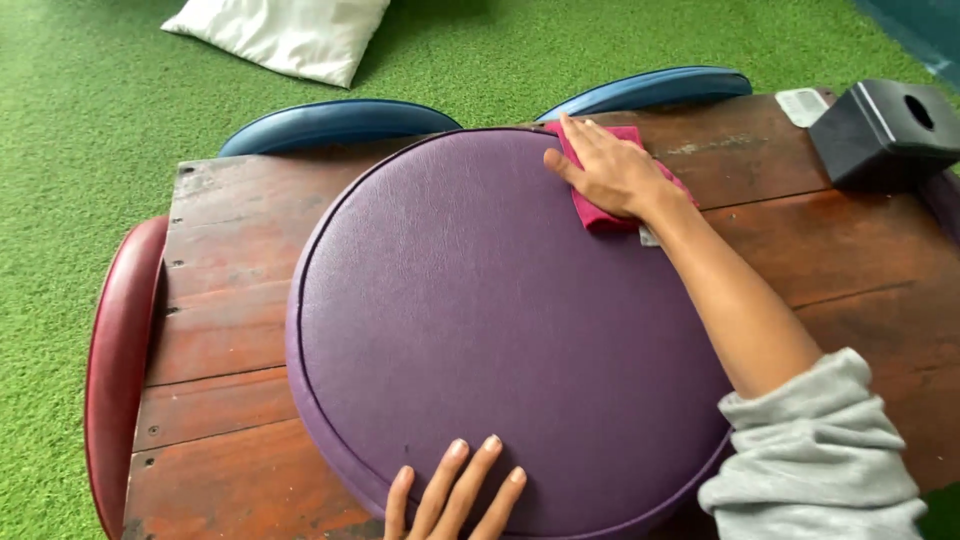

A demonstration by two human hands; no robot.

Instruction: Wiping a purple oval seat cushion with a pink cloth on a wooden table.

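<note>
A large round purple cushion (480, 320) lies flat on a dark wooden table (220, 300). My right hand (605, 170) presses a dark pink cloth (597, 213) flat against the cushion's far right edge, fingers spread over the cloth. My left hand (455, 495) rests with fingers apart on the cushion's near edge, holding nothing; only its fingers show at the bottom of the view. A grey sleeve is pushed up my right forearm.
A black angular box (885, 130) stands at the table's far right corner, a small white label (800, 105) beside it. Two blue round cushions (335, 122) (650, 88) line the far edge, a red one (118, 350) the left. A white pillow (285, 35) lies on green turf.
</note>
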